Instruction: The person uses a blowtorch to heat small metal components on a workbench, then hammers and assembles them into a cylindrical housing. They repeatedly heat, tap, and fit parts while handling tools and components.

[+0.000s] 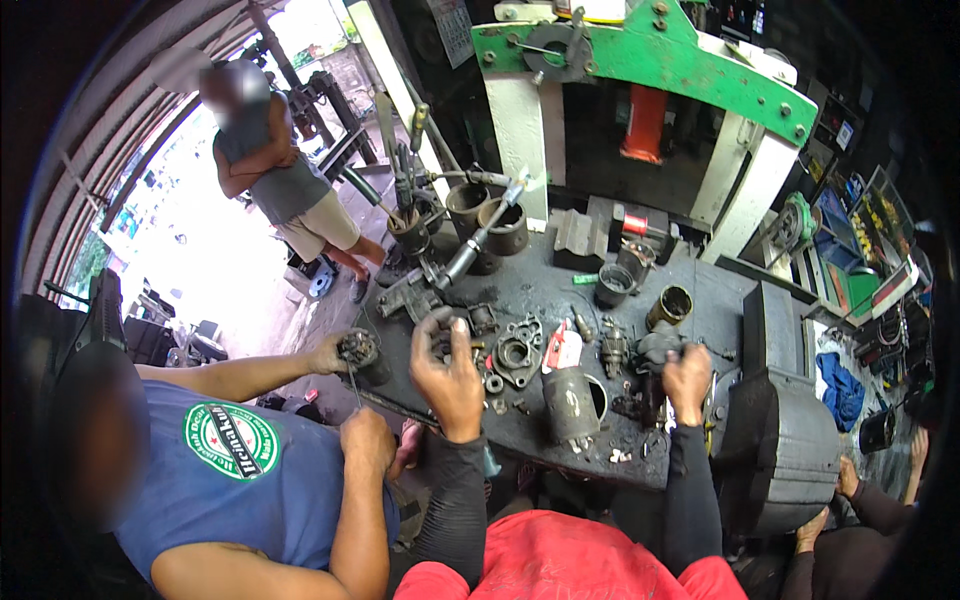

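Observation:
My left hand (pixel 450 385) is raised above the bench's near edge. Its fingers curve with a gap between thumb and forefinger, and I see nothing held. Beyond it lie dark metal parts and a flat cast housing cover (pixel 516 350) with a round hole. My right hand (pixel 685 383) is closed, fingers curled in; whatever they hold, if anything, is hidden. It is beside a dark rounded metal part (pixel 660 347). Between my hands lies an open metal cylinder casing (pixel 572 405), with a red-and-white packet (pixel 563 350) and a small gear-like part (pixel 614 350) behind it.
A co-worker in a blue shirt (pixel 270 490) works a thin tool on a cylindrical part (pixel 360 350) at left. A green and white press frame (pixel 640 45) rises behind the bench (pixel 545 270). A large dark machine housing (pixel 785 450) stands right, with another person's hands (pixel 812 528) beside it.

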A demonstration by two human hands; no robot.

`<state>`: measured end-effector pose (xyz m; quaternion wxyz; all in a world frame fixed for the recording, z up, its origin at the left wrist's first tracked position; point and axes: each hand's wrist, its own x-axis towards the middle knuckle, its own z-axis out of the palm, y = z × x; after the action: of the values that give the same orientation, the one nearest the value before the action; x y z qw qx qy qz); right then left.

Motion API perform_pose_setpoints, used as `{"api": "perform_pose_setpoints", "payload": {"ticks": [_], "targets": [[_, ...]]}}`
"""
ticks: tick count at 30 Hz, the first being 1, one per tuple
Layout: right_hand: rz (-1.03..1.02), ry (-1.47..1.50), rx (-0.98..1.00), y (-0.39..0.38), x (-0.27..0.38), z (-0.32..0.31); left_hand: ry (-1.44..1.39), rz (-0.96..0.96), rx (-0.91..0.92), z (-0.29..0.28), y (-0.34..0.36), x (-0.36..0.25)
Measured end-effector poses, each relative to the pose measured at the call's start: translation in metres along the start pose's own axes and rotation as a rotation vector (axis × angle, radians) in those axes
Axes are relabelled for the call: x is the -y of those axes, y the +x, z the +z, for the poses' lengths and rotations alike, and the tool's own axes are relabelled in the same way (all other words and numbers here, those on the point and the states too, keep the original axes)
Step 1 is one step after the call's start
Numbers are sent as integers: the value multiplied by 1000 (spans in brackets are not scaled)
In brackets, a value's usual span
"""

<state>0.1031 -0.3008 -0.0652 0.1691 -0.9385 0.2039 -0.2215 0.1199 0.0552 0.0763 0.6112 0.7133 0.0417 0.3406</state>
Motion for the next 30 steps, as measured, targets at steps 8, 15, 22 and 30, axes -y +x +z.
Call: {"api": "perform_pose_setpoints", "payload": {"ticks": [8,15,22,30], "targets": [[142,676,-91,36,157,-51,247,-125,102,16,115,99],[427,859,171,26,334,60,218,-191,288,26,119,111],[623,1241,272,7,375,84,169,-86,349,20,113,100],[765,1494,572,36,377,63,67,-131,206,8,91,101]]}}
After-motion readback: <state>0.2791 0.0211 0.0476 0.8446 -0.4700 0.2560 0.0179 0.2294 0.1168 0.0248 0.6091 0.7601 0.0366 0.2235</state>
